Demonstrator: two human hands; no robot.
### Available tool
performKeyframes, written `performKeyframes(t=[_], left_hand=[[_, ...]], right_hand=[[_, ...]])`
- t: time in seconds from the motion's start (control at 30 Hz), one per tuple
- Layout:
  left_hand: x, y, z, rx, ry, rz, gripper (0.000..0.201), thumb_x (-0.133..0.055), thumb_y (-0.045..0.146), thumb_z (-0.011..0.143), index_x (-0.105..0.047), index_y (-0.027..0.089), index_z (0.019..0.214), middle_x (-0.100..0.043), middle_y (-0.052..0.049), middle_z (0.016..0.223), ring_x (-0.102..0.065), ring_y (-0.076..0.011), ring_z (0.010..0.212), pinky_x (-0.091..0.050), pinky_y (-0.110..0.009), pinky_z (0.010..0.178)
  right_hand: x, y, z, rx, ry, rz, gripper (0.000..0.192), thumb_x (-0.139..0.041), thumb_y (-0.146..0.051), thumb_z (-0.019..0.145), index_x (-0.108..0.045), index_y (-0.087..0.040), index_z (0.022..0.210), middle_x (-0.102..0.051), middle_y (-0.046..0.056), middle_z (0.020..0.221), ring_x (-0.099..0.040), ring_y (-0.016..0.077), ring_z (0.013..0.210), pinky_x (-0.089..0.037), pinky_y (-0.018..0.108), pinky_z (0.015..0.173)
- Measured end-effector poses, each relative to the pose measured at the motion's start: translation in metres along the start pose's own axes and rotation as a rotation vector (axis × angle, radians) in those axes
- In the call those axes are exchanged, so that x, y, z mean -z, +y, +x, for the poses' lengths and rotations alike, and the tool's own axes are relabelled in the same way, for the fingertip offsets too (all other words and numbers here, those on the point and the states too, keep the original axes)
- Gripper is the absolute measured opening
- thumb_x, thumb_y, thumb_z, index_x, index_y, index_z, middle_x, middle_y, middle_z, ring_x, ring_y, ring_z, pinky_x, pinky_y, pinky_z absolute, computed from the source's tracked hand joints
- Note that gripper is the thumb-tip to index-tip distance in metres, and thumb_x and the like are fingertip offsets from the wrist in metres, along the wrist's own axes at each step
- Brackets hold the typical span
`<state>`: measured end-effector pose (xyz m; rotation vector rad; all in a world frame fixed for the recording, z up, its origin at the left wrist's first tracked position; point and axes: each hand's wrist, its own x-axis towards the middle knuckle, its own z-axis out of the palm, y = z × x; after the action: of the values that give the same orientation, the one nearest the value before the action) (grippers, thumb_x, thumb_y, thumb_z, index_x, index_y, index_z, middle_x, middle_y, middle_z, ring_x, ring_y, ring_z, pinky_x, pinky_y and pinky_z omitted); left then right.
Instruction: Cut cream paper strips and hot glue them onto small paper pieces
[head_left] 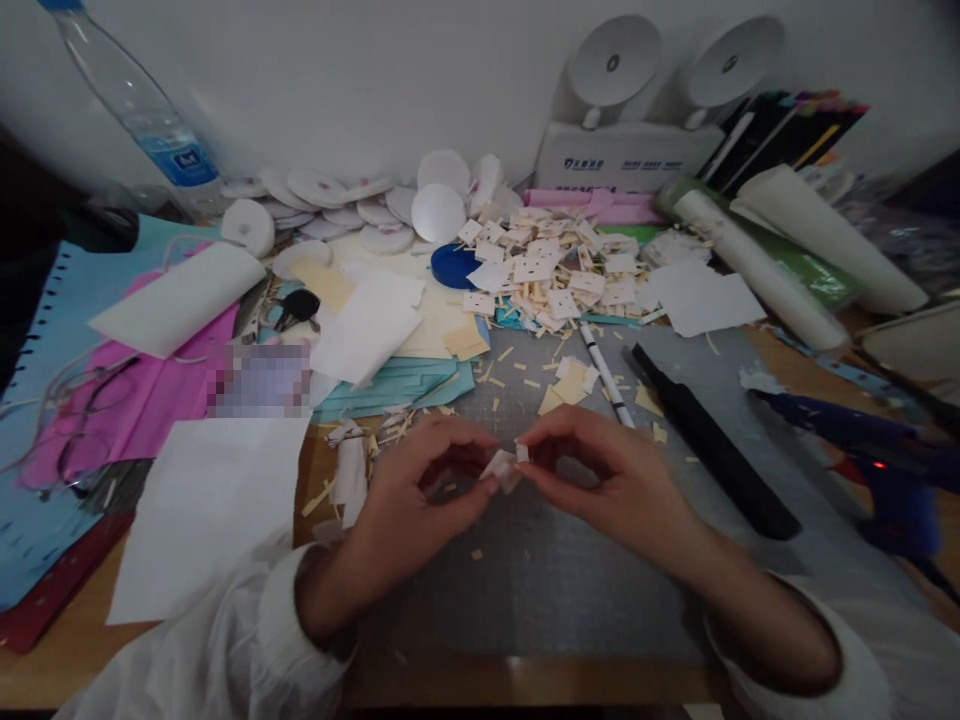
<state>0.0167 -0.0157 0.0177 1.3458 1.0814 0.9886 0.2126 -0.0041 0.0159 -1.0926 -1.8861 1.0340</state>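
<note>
Both my hands meet over a grey cutting mat and pinch one small white paper piece between them. My left hand grips its left side with thumb and fingers curled. My right hand pinches its right edge with thumb and forefinger. Small yellow paper offcuts lie scattered on the mat around my hands.
A heap of small white paper squares lies at the back, with white round discs and a blue lid to its left. A black ruler, a white pen and a blue glue gun lie right. White sheets and pink paper lie left.
</note>
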Motion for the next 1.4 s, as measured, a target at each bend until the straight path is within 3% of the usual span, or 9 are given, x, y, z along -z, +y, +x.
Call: performKeyframes(t=[0.2,0.33,0.43,0.87,1.07,1.4], left_hand=[[0.001,-0.005,0.003,0.167,0.076,-0.268,0.020,-0.076,0.015,0.069,-0.067,0.017,0.087,-0.068,-0.003,0.087,-0.065,-0.0161,0.083,-0.053,-0.028,0.078],[0.001,-0.012,0.003,0.201,0.156,-0.333,0.021,-0.076,0.016,0.070,-0.067,0.019,0.088,-0.067,-0.001,0.091,-0.064,-0.0140,0.086,-0.051,-0.025,0.078],[0.000,-0.016,0.002,0.186,0.181,-0.397,0.023,-0.076,0.015,0.070,-0.067,0.021,0.091,-0.065,0.001,0.094,-0.061,-0.0113,0.087,-0.049,-0.021,0.079],[-0.006,-0.014,-0.002,0.166,0.038,-0.540,0.024,-0.075,0.012,0.073,-0.068,0.022,0.094,-0.062,0.001,0.091,-0.057,-0.0107,0.088,-0.047,-0.020,0.080],[-0.006,-0.010,-0.002,0.271,0.037,-0.657,0.024,-0.076,0.011,0.071,-0.068,0.020,0.091,-0.063,0.001,0.088,-0.058,-0.0100,0.086,-0.049,-0.020,0.079],[-0.004,-0.009,-0.002,0.387,0.042,-0.753,0.026,-0.078,0.011,0.069,-0.067,0.019,0.092,-0.064,0.001,0.087,-0.060,-0.0094,0.084,-0.051,-0.019,0.076]], right_hand=[[0.001,-0.003,-0.002,-0.003,0.044,-0.046,0.014,-0.063,-0.018,0.082,-0.059,-0.024,0.093,-0.062,-0.001,0.079,-0.060,0.0111,0.066,-0.052,0.023,0.060],[-0.001,-0.004,-0.005,0.024,0.139,-0.077,0.015,-0.063,-0.018,0.081,-0.059,-0.025,0.094,-0.060,-0.001,0.082,-0.061,0.0120,0.070,-0.052,0.024,0.062],[-0.003,-0.004,-0.007,0.041,0.126,-0.113,0.014,-0.063,-0.019,0.082,-0.059,-0.025,0.094,-0.061,-0.002,0.079,-0.060,0.0116,0.067,-0.051,0.024,0.059],[-0.008,-0.003,-0.005,0.137,0.090,-0.217,0.010,-0.063,-0.020,0.085,-0.060,-0.024,0.093,-0.061,0.000,0.077,-0.059,0.0125,0.065,-0.049,0.025,0.055],[-0.007,0.000,-0.005,0.205,0.076,-0.238,0.014,-0.066,-0.021,0.084,-0.064,-0.024,0.098,-0.063,0.002,0.087,-0.061,0.0143,0.076,-0.051,0.025,0.058],[-0.007,-0.006,-0.004,0.200,0.086,-0.208,0.017,-0.061,-0.017,0.086,-0.062,-0.025,0.101,-0.061,0.001,0.083,-0.058,0.0130,0.072,-0.048,0.025,0.060]])
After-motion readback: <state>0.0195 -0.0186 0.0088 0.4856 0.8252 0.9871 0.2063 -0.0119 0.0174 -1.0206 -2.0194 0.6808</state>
